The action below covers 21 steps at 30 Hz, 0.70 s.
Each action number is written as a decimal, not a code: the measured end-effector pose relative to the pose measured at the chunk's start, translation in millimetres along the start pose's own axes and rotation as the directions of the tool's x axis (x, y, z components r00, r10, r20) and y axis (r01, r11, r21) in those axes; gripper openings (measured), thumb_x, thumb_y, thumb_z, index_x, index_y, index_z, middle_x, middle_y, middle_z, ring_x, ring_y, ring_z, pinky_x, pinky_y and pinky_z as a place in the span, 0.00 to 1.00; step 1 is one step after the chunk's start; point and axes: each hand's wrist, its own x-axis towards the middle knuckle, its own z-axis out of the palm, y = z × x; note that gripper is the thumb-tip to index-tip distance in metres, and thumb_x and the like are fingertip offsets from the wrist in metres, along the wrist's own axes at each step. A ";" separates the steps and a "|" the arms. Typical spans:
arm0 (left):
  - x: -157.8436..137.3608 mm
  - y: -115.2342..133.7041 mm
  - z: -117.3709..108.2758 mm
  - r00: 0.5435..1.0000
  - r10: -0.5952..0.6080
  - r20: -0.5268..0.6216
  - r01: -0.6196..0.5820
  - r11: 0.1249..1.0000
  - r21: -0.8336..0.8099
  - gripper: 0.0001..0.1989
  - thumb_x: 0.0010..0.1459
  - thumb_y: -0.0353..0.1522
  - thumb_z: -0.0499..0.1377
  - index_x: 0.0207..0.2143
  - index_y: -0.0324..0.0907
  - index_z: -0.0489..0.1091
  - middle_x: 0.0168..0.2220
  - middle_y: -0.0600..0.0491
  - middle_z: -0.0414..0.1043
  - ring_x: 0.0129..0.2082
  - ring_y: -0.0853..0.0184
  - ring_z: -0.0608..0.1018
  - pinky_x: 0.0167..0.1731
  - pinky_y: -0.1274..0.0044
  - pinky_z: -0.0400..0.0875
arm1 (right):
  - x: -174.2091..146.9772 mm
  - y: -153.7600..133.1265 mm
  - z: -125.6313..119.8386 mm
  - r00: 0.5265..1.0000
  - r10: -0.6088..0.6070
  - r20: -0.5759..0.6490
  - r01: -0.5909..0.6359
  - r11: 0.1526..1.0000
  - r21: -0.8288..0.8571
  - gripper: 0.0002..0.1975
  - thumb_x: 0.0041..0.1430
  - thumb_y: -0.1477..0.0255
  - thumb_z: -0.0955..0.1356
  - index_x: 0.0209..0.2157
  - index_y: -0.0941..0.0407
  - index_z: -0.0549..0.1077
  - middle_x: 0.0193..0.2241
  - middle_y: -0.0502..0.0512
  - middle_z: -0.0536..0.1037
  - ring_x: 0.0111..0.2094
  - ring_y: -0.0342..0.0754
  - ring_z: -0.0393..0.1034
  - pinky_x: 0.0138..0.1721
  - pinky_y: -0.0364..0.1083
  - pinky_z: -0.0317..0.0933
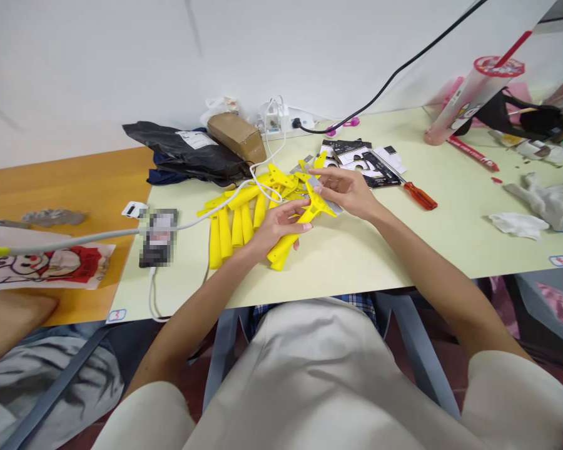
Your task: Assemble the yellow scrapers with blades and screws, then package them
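A yellow scraper (291, 239) is gripped in my left hand (279, 226), its handle slanting down to the left and its wide head up to the right. My right hand (349, 190) is at the head end, thumb and fingers closed on a grey metal blade (314, 182). Part of that blade is hidden behind the fingers, and I cannot tell whether it sits in the scraper head. Just beyond my left hand lies a pile of similar yellow scrapers (237, 226), several with handles toward me.
Black-and-white cards (356, 161) and a red-handled screwdriver (420, 195) lie to the right. A white cable (206, 219) crosses the pile from a blurred device (158, 237). Behind are a black bag (192, 153), a cardboard box (237, 136) and a power strip (281, 122). A tall cup (473, 100) stands back right.
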 end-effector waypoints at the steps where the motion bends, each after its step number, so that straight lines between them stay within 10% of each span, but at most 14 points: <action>1: 0.0 0.7 -0.3 1.000 -0.002 0.003 0.002 1.000 0.000 0.33 0.49 0.33 0.81 0.58 0.43 0.80 0.52 0.44 0.81 0.45 0.58 0.84 0.22 0.80 0.78 | 0.3 0.8 -0.4 1.000 0.015 -0.006 -0.015 1.000 0.010 0.26 0.58 0.53 0.84 0.55 0.48 0.87 0.38 0.53 0.79 0.36 0.48 0.70 0.36 0.48 0.67; 8: -2.2 8.6 3.8 0.998 -0.017 0.065 0.016 1.000 0.016 0.27 0.60 0.45 0.76 0.55 0.40 0.77 0.59 0.39 0.81 0.49 0.52 0.89 0.22 0.79 0.81 | -1.5 -4.3 6.8 0.996 0.081 0.022 -0.082 0.994 0.078 0.24 0.50 0.54 0.87 0.42 0.54 0.88 0.36 0.56 0.85 0.34 0.49 0.76 0.37 0.49 0.73; 21: -4.6 9.5 12.0 0.998 -0.033 -0.055 0.036 0.998 0.044 0.26 0.61 0.44 0.75 0.54 0.40 0.76 0.46 0.43 0.86 0.35 0.58 0.90 0.16 0.81 0.75 | -9.7 -10.1 27.7 0.961 0.201 0.189 -0.240 0.946 0.217 0.24 0.67 0.45 0.77 0.46 0.52 0.83 0.41 0.54 0.83 0.38 0.48 0.75 0.37 0.47 0.69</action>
